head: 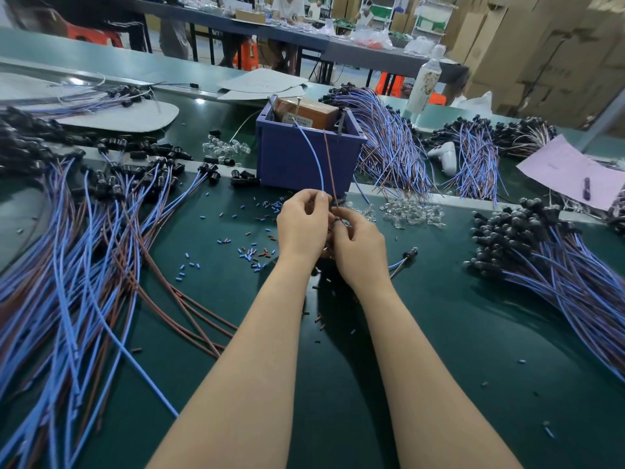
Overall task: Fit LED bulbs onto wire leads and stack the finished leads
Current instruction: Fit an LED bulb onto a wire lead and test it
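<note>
A wire lead point(319, 160) with one blue and one brown strand stands up from between the two hands, its strands rising in front of the blue bin point(304, 157) just beyond the fingers. The left hand point(302, 228) pinches the strands near their lower end between thumb and fingertips, while the right hand point(360, 247), pressed close against it, curls its fingers around the small dark end of the lead; whether a bulb sits there cannot be told. Just beyond the right hand lies a heap of clear LED bulbs point(411, 211) on the green table point(422, 333). Near the right wrist a single lead with a black socket point(407, 255) lies alone. Well to the right of the hands spreads a stack of finished leads point(541, 255), black heads together. To the left of the hands sprawls a loose mass of blue and brown leads point(84, 265), and between it and the left hand small cut bits of insulation point(250, 253) dot the table.
</note>
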The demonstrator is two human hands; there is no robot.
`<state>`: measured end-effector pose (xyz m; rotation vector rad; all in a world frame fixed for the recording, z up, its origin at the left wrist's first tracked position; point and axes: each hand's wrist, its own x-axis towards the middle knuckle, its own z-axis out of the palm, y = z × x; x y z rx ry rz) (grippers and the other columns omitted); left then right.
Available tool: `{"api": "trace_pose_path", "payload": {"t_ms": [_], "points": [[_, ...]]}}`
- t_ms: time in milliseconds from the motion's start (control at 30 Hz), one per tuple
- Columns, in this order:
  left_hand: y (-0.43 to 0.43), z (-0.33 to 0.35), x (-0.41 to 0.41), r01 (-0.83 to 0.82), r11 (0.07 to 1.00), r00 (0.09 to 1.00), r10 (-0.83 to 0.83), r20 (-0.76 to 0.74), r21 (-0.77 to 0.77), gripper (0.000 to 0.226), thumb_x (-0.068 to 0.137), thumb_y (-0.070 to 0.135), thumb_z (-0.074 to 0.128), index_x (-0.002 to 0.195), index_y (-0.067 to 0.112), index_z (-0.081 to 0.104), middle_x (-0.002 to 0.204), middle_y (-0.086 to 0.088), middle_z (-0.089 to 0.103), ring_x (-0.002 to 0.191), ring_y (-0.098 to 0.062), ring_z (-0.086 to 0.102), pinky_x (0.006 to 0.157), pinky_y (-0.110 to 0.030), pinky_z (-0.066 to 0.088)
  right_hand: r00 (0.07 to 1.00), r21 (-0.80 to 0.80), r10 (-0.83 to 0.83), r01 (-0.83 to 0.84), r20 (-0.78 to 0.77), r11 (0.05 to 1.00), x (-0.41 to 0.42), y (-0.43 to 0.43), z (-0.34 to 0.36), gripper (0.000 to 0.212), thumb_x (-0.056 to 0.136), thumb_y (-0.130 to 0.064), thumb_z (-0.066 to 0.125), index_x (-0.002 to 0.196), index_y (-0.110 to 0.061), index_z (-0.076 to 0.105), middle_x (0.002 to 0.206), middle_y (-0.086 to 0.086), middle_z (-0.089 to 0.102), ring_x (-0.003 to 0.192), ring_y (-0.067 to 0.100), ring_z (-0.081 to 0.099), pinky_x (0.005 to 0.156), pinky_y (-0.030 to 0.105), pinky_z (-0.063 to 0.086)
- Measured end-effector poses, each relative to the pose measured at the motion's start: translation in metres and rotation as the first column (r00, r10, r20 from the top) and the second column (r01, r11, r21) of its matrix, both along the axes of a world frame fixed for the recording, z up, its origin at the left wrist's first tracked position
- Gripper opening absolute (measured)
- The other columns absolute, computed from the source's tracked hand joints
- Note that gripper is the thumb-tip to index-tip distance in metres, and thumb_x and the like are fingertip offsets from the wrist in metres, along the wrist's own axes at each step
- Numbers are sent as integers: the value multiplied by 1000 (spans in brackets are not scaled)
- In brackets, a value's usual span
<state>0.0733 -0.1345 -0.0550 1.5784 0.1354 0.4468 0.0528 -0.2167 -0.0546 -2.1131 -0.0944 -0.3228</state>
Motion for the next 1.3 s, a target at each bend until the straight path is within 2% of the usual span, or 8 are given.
{"api": "trace_pose_path", "payload": {"t_ms": [67,200,300,400,567,800,1100,1300], "points": [[0,0,0,-4,1000,1000,4,5,7,19,95,17,49,82,17,63,59,7,57,59,-11,56,67,-35,53,1000,11,-19,19,-5,1000,0,1,0,31,94,-10,43,119,-14,62,98,3,69,77,9,59,76,19,42],[0,0,0,-17,1000,1000,17,6,15,19,96,17,48,85,16,64,60,6,57,62,-8,56,72,-31,51,998,91,-67,66,0,994,-2,1,1,21,94,-9,42,108,-15,57,74,3,69,63,15,63,76,37,52],[-1,0,-1,-15,1000,1000,15,10,22,20,96,17,47,86,14,64,60,6,57,61,-7,55,72,-30,50,993,121,-115,113,9,986,-3,2,3,19,94,-9,40,107,-14,52,75,6,71,75,23,66,81,41,50],[-1,1,-2,-18,999,1000,18,8,27,20,97,17,47,87,14,64,61,6,57,61,-6,55,69,-27,49,993,113,-120,120,-6,986,-4,2,4,23,95,-10,40,114,-10,52,81,9,72,80,24,66,83,40,49],[-1,0,0,-14,999,1000,14,8,32,20,97,18,47,90,12,65,62,6,57,62,-7,55,67,-24,49,997,65,-74,75,-20,995,-5,2,4,26,96,-11,41,116,-13,57,72,0,66,58,4,58,73,29,49],[0,-2,3,-14,999,1000,14,1,30,19,96,17,48,88,13,64,61,6,58,58,-5,55,54,-14,48,998,25,-64,64,-16,998,-7,6,7,32,95,-9,42,121,-11,59,108,9,68,98,28,63,90,45,47],[0,-2,2,-15,1000,1000,14,5,28,18,96,17,49,87,13,65,60,7,58,49,1,54,49,-11,46,998,32,-68,68,3,997,-5,5,5,32,95,-9,42,121,-13,60,106,7,68,88,25,65,86,43,50],[0,-1,1,-5,1000,1000,5,-5,16,18,96,16,49,89,11,65,60,6,58,53,-1,55,49,-11,47,997,14,-65,65,29,998,-4,4,5,32,95,-9,43,121,-13,60,111,9,67,97,27,62,90,42,47]]}}
